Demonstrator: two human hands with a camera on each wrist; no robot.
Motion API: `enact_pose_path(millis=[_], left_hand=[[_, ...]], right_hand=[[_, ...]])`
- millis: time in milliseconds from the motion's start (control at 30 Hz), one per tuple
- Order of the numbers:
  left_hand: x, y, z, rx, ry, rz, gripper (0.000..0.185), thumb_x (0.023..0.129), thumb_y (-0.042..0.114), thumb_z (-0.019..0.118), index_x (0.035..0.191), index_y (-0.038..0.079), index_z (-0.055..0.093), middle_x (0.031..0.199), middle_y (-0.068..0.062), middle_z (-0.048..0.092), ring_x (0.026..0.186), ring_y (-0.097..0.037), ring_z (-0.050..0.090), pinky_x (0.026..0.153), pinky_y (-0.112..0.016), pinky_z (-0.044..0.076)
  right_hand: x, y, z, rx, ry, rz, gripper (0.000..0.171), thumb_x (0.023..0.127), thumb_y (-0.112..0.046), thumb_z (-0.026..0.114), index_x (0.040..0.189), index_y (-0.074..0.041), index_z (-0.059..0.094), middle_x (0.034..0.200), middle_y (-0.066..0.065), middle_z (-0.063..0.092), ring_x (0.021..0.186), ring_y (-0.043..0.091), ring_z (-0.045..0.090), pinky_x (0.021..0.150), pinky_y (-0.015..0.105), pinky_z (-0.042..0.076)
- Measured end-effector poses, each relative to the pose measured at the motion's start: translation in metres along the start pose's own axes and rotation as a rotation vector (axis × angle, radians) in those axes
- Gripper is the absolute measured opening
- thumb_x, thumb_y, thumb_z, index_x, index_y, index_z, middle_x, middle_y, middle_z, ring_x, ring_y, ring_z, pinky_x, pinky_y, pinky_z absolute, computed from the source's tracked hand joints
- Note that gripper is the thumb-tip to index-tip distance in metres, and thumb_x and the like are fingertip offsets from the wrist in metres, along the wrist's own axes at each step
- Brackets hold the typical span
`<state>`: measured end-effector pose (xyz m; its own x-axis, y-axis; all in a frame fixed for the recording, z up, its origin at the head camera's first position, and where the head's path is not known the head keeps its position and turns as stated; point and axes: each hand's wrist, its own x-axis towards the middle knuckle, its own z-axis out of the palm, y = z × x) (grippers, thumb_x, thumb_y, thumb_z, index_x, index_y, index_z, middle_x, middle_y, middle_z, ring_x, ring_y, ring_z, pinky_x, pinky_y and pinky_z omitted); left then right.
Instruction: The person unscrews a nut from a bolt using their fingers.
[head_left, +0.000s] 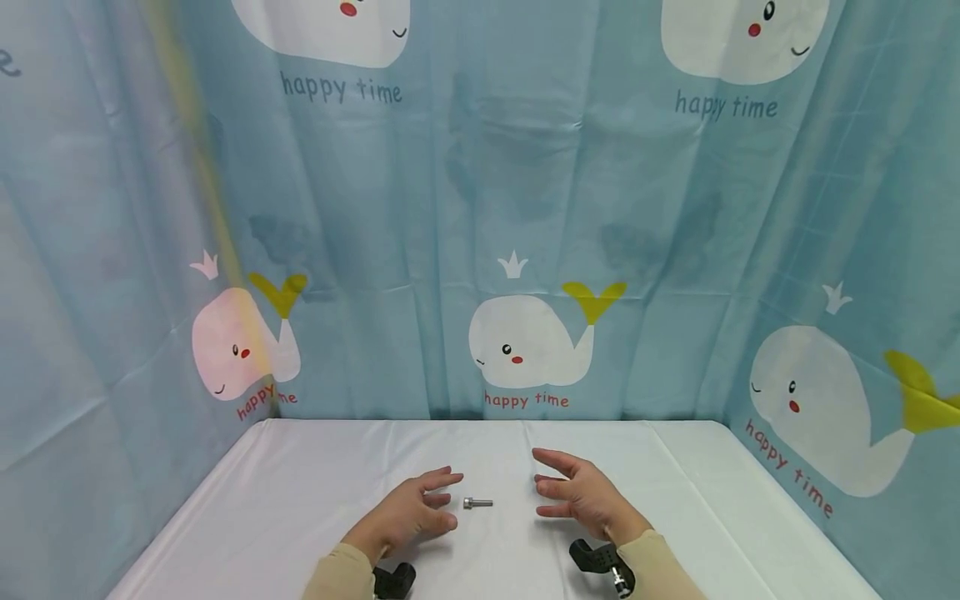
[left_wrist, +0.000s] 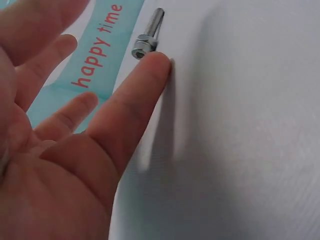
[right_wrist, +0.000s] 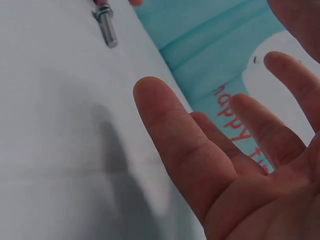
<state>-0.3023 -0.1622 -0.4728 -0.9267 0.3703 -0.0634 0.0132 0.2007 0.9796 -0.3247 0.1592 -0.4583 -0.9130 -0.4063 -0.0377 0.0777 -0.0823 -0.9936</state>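
On the white table (head_left: 300, 500), a bolt (head_left: 477, 502) lies between both hands.

1. On the table (head_left: 300, 467), near its front edge: a bolt (head_left: 477, 502), lying flat.
2. Left of the bolt, just beside it: the left hand (head_left: 411, 510).
3. Right of the bolt, farther off: the right hand (head_left: 581, 495).
4. Behind the table: a curtain (head_left: 420, 217).
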Motion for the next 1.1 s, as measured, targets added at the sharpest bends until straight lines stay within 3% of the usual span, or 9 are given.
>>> enact_pose_path(millis=[233, 600, 833, 1100], left_hand=[[0.004, -0.006, 0.005, -0.023, 0.019, -0.027, 0.064, 0.078, 0.0, 0.082, 0.138, 0.004, 0.059, 0.158, -0.018, 0.03, 0.133, -0.042, 0.043, 0.085, -0.038, 0.057], [0.011, -0.009, 0.017, 0.047, 0.103, -0.026, 0.055, 0.077, 0.002, 0.084, 0.129, 0.005, 0.067, 0.136, -0.015, 0.058, 0.118, -0.032, 0.058, 0.082, -0.037, 0.058], [0.016, -0.011, 0.023, 0.052, 0.111, -0.02, 0.053, 0.077, 0.001, 0.083, 0.128, 0.006, 0.068, 0.124, -0.014, 0.065, 0.114, -0.03, 0.06, 0.08, -0.037, 0.058], [0.022, -0.012, 0.024, 0.157, 0.132, -0.032, 0.042, 0.079, 0.003, 0.083, 0.119, 0.009, 0.073, 0.106, -0.006, 0.068, 0.096, -0.021, 0.062, 0.075, -0.036, 0.057]], right_hand=[[0.006, 0.016, 0.01, -0.001, -0.026, 0.039, 0.069, 0.089, -0.01, 0.077, 0.148, 0.001, 0.043, 0.156, 0.022, 0.031, 0.136, 0.041, 0.04, 0.086, 0.049, 0.056], [0.014, 0.029, 0.023, -0.008, -0.052, 0.037, 0.058, 0.09, 0.002, 0.07, 0.144, 0.006, 0.046, 0.147, 0.03, 0.04, 0.124, 0.037, 0.052, 0.085, 0.049, 0.057], [0.023, 0.035, 0.027, -0.035, -0.029, 0.034, 0.054, 0.086, 0.005, 0.072, 0.137, 0.007, 0.054, 0.133, 0.027, 0.055, 0.106, 0.03, 0.064, 0.082, 0.043, 0.058], [0.031, 0.04, 0.038, -0.129, -0.024, 0.02, 0.05, 0.081, 0.003, 0.079, 0.129, 0.004, 0.063, 0.126, 0.021, 0.062, 0.109, 0.028, 0.063, 0.081, 0.039, 0.059]])
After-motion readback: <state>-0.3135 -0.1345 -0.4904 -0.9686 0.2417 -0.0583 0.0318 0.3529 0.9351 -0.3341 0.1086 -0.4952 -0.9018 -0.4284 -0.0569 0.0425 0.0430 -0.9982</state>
